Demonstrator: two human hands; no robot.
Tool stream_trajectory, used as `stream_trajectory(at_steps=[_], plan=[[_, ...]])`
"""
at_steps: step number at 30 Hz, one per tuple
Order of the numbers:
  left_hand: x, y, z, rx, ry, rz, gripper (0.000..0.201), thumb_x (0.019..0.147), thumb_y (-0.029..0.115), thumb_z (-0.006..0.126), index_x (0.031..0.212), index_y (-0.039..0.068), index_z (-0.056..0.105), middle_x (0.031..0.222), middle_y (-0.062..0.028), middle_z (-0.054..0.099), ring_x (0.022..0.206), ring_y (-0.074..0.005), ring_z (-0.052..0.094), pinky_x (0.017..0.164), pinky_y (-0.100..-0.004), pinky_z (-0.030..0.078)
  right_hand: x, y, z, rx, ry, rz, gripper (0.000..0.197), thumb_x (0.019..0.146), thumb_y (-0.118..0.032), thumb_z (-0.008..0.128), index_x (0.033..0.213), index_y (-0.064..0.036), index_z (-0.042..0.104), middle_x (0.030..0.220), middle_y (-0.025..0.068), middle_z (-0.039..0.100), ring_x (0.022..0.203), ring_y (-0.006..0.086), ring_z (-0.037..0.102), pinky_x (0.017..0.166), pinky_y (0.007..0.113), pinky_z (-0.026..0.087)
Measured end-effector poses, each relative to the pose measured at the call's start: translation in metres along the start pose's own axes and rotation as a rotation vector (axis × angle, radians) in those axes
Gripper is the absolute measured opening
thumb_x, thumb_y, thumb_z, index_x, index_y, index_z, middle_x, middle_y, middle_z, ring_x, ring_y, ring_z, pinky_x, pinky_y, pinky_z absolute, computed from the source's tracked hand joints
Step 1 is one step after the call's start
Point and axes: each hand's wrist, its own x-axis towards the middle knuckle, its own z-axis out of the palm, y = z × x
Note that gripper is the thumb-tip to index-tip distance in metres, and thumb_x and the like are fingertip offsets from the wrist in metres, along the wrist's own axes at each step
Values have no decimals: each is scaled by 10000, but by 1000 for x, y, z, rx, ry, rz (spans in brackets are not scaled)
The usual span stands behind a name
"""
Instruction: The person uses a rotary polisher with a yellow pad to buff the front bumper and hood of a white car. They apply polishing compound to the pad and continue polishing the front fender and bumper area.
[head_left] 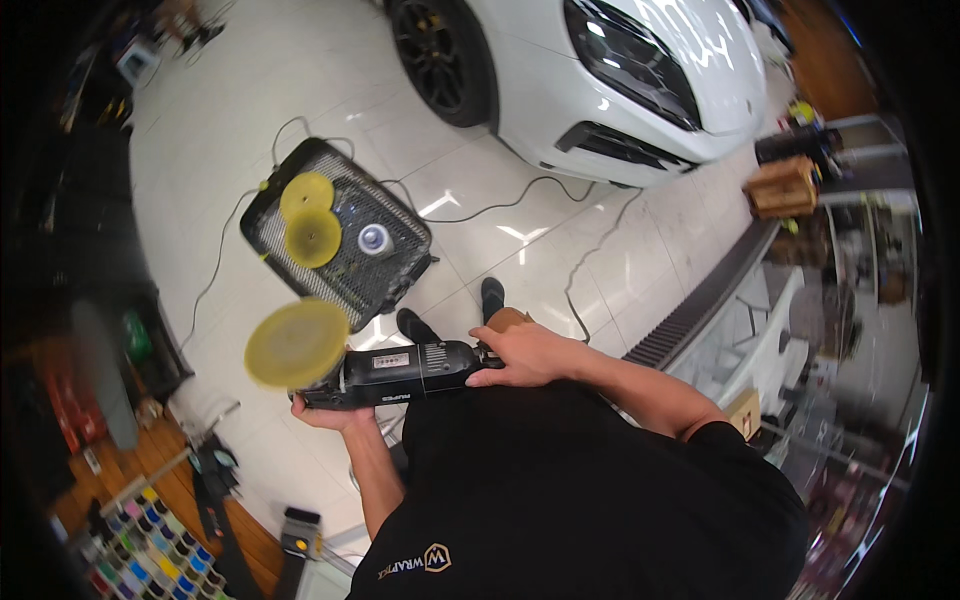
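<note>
A: Who is pictured, and what is in hand?

B: A person in a black short-sleeved shirt (590, 480) holds a long black electric polisher (415, 368) crosswise in front of the body, above a floor of glossy white tiles (480, 245).

A: How do the hands stand?

B: The right hand (525, 355) closes around the rear end, thumb and forefinger at the casing. The left hand (338, 412) cups the head end from below; part of its grip is hidden behind the tool.

A: And the large disc at left?

B: A round yellow polishing pad with a greyish middle (297, 343), mounted on the polisher's head, its broad face turned upward. Its upper edge overlaps a black mesh-topped cart (350, 280) in the view; whether the two touch, one cannot tell.

A: What rests on that cart?

B: Two yellow discs, the farther one (305, 190) and the nearer one (313, 238), appear to overlap. Just beside them, to the right, stands a white-and-blue round container (374, 239).

A: The backdrop?

B: A glossy white car (535, 80), well apart from the polisher, shows its dark-spoked front wheel (440, 55) and headlight (635, 60). A thin dark cable (500, 211) snakes between cart and car.
</note>
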Motion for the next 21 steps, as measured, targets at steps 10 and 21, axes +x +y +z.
stream_trajectory(at_steps=[10, 21], plan=[[17, -42, 12, -33, -25, -148, 718, 888, 578, 478, 1358, 48, 597, 1304, -169, 665, 1150, -407, 661, 989, -622, 540, -39, 35, -5, 301, -8, 81, 847, 990, -700, 541, 1497, -24, 487, 1070, 273, 720, 991, 424, 719, 794, 489, 573], [-61, -54, -50, -105, 105, 29, 717, 894, 566, 489, 1371, 41, 596, 1289, -198, 672, 1139, -401, 675, 974, -580, 563, 154, 87, 7, 1110, -541, 236, 940, 1034, -739, 371, 1599, 10, 297, 1236, 325, 645, 924, 353, 754, 661, 464, 657]])
